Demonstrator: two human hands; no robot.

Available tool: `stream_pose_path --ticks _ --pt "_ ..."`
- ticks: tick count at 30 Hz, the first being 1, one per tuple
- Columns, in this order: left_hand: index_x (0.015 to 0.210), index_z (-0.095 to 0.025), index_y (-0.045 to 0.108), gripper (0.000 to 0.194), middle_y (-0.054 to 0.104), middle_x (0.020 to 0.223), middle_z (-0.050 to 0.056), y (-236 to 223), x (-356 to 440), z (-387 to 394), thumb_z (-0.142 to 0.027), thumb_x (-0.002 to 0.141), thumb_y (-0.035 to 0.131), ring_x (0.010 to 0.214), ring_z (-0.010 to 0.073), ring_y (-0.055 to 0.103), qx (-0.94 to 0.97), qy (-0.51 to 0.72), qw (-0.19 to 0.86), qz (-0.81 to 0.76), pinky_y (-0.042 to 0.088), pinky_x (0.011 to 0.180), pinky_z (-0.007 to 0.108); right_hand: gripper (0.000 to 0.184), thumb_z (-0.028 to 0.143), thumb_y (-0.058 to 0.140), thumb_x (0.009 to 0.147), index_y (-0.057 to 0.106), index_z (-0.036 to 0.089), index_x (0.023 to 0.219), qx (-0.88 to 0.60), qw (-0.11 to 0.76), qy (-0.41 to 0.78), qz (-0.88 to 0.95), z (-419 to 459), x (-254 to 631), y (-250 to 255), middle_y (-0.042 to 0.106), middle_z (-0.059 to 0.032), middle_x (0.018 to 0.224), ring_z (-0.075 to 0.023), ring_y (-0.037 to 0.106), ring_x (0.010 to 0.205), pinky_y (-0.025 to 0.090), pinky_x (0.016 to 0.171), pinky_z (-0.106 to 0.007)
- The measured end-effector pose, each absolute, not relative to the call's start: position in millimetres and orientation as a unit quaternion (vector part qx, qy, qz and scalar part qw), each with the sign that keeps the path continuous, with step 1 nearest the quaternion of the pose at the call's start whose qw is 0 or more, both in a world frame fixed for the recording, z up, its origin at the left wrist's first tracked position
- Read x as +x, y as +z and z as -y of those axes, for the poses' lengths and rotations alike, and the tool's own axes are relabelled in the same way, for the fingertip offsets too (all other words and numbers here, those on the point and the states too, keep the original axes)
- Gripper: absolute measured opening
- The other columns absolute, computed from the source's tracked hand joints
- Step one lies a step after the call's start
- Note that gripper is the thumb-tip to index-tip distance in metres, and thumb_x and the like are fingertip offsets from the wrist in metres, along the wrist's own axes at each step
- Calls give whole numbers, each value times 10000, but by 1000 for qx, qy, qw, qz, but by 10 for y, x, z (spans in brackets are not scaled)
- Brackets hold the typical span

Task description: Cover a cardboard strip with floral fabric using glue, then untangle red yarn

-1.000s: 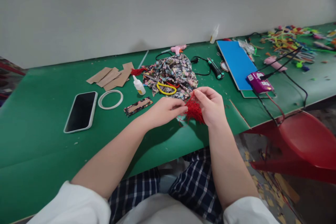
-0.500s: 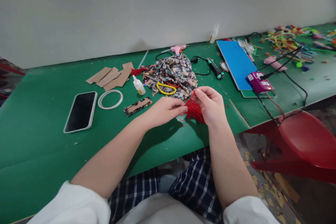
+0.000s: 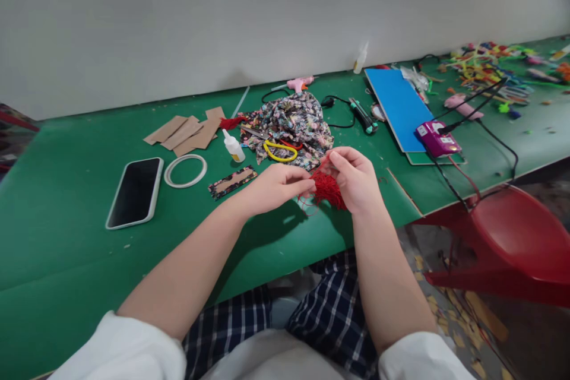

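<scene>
A tangled bundle of red yarn (image 3: 328, 191) hangs between my two hands, above the front part of the green table. My left hand (image 3: 285, 187) pinches strands at the bundle's left side, and a few loose ends dangle below its fingertips. With thumb and forefinger together, my right hand (image 3: 354, 175) grips the yarn at its upper right; its other fingers curl out of sight. Just beyond the hands lies a crumpled floral cloth (image 3: 296, 116), with yellow-handled scissors (image 3: 280, 151) on it. A cardboard strip edged in floral cloth (image 3: 233, 181) is near my left wrist.
Left on the green table (image 3: 57, 190) are a phone (image 3: 135, 193), a white ring (image 3: 186, 171), cardboard pieces (image 3: 189, 132) and a glue bottle (image 3: 234, 146). Rightward lie a cutter (image 3: 363, 116), a blue board (image 3: 396, 107) and a purple power box (image 3: 438, 139) with cords. A red chair (image 3: 525, 231) stands right.
The view has shifted slightly, so the table things appear a little further left. Both hands keep their pinch on the red yarn, with hardly any movement.
</scene>
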State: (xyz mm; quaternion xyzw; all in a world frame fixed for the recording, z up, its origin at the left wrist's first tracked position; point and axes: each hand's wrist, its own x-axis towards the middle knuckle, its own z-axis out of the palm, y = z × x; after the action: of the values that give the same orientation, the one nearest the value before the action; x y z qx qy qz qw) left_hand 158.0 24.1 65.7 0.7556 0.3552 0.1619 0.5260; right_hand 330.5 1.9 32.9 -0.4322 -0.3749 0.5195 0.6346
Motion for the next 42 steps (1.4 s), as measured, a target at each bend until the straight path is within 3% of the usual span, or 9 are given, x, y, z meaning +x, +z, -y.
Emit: stream_pose_path --ticks 4,9,12,16,22,30,34,42 --pt "713 -124 640 226 629 671 12 682 1564 -267 -308 810 553 652 111 564 698 185 598 -347 431 646 227 164 368 675 723 660 215 780 -455 614 538 355 -40 3333 318 689 1 769 -105 630 707 519 713 -272" --pt "659 -129 653 211 626 616 10 701 1505 -330 -290 778 588 612 105 567 681 161 606 -378 429 623 224 195 390 645 752 694 234 859 -499 610 432 438 -27 3301 330 714 -17 963 -139 634 911 501 839 -302" --pt "648 -131 655 206 627 611 13 707 1478 -347 -289 765 594 606 110 566 678 147 609 -385 435 624 233 238 380 641 761 692 262 961 -433 536 504 521 13 3243 354 710 -5 1021 -142 631 985 487 899 -305" --pt "629 -129 647 190 619 607 14 720 1471 -351 -281 734 606 588 112 561 660 151 620 -397 449 616 247 306 350 685 719 683 268 1014 -391 471 590 527 36 3196 339 722 2 986 -138 669 849 523 845 -317" --pt "641 -125 661 165 624 599 14 696 1466 -374 -255 722 600 580 105 561 654 160 619 -404 447 612 237 272 259 737 653 723 251 924 -419 465 601 497 26 3195 288 742 13 857 -140 680 777 528 814 -309" --pt "641 -122 661 162 635 624 21 715 1461 -380 -254 719 611 586 106 561 649 158 612 -424 448 623 240 122 295 711 677 738 231 777 -502 461 486 547 25 3298 292 726 0 773 -132 632 681 493 682 -275" --pt "647 -127 663 181 632 616 24 722 1459 -381 -276 729 601 599 114 564 664 146 601 -421 439 623 240 146 348 682 703 727 220 756 -527 436 442 580 7 3357 265 699 7 701 -114 568 584 432 568 -256" --pt "679 -152 661 260 653 666 14 661 1412 -426 -366 781 556 666 139 577 749 51 521 -406 423 648 240 187 370 609 771 688 204 736 -559 373 358 649 19 3407 302 657 17 637 -113 523 553 386 556 -256"
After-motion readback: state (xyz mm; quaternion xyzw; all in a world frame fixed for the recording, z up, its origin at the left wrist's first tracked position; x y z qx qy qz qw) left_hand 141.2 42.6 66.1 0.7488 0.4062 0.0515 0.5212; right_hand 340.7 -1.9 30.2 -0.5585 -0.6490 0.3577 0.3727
